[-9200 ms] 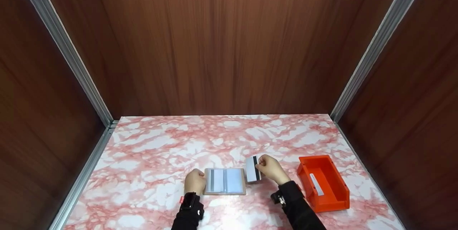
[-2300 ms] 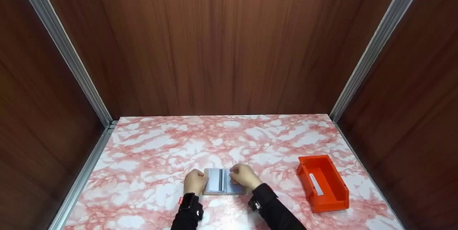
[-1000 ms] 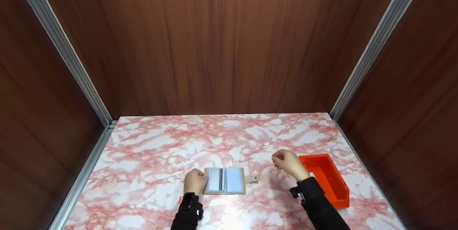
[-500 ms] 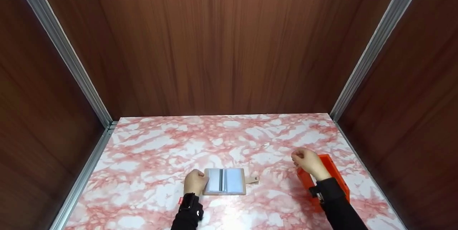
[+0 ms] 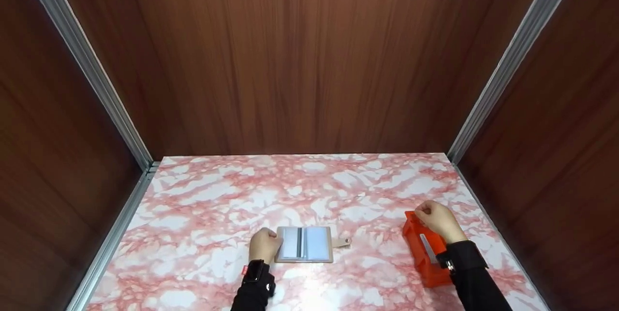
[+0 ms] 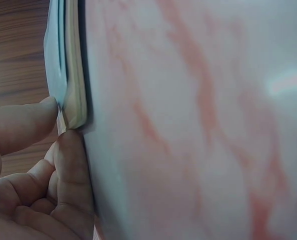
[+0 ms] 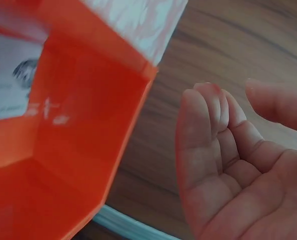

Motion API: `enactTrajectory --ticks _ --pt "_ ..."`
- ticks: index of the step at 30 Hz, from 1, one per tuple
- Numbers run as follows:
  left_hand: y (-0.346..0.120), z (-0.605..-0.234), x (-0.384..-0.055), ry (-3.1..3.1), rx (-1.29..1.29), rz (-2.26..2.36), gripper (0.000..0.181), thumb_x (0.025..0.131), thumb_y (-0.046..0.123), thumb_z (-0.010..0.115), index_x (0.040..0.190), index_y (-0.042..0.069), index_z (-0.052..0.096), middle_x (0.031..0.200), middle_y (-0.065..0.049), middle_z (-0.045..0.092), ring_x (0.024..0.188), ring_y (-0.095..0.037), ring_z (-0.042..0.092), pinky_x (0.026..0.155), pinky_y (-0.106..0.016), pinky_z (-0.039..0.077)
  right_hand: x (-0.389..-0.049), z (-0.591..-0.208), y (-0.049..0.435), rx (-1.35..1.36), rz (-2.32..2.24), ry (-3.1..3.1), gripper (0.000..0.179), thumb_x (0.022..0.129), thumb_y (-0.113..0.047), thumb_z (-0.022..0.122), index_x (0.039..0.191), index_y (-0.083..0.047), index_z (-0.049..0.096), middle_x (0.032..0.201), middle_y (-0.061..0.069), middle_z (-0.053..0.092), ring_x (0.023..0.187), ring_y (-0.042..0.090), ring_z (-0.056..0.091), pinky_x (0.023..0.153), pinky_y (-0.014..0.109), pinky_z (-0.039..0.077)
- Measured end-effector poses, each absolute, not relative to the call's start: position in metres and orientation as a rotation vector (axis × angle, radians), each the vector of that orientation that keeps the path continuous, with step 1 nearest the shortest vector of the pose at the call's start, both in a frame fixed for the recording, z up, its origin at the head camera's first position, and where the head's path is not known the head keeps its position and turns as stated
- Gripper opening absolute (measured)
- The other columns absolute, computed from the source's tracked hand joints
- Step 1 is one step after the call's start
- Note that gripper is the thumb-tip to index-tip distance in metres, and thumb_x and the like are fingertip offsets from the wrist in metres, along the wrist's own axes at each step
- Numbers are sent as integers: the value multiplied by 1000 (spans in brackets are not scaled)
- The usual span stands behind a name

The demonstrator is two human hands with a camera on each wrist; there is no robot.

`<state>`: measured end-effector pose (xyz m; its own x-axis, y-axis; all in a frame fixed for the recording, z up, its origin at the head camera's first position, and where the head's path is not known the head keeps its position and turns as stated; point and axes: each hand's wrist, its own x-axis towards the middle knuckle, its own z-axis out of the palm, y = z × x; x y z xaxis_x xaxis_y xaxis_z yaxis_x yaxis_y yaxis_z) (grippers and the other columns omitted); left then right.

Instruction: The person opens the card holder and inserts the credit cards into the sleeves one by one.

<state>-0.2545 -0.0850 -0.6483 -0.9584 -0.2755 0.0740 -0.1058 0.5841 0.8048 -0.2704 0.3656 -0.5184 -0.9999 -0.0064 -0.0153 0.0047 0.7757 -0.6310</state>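
Observation:
My left hand (image 5: pixel 264 244) pinches the left edge of an open card holder (image 5: pixel 329 253) with tan covers, clear sleeves and a snap strap (image 5: pixel 342 242) out to its right. In the left wrist view, the thumb (image 6: pixel 28 122) lies on the sleeves and a bent finger (image 6: pixel 71 165) is under the corner. A pale card with a dark stripe (image 5: pixel 299 243) shows in the left sleeve. My right hand (image 5: pixel 439 220) hovers over the back of an orange bin (image 5: pixel 423 267). Its fingers are loosely bent, thumb apart, with nothing between them, as the right wrist view (image 7: pixel 233 150) shows.
Inside the bin, against its left wall, is a white printed piece (image 7: pixel 8 80), seen as a narrow white strip (image 5: pixel 428 249) from above. The table (image 5: pixel 217 195) is pink-and-white marbled. Brown wood-grain panels (image 5: pixel 300 59) with metal corner rails (image 5: pixel 508 69) enclose it on three sides.
Earlier my right hand held a striped card beside the holder, then worked at the sleeves. It has since moved right, empty, to over the bin. The striped card now shows in the left sleeve.

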Motion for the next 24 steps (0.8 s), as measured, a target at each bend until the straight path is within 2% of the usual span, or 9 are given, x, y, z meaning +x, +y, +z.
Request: enactTrajectory --ticks 5,14,24 --pt "-85 -649 -254 -2629 322 -1306 12 80 8 74 87 -1 70 87 -19 76 80 -33 69 77 -46 58 -271 -526 377 -7 -1009 2936 22 101 -11 64 105 10 66 89 16 69 74 16 60 70 30 50" --pt "-86 -654 -254 -2592 300 -1312 13 79 10 74 85 0 71 84 -17 75 78 -33 69 76 -44 57 -272 -540 388 15 -964 2859 18 102 -9 59 100 7 66 81 6 62 74 17 56 72 31 46" --pt "-86 -663 -258 -2597 296 -1299 13 77 10 74 85 0 70 83 -17 75 78 -32 69 75 -45 57 -272 -550 393 70 -813 2831 24 102 -12 61 105 12 66 94 21 68 84 28 64 75 36 52"
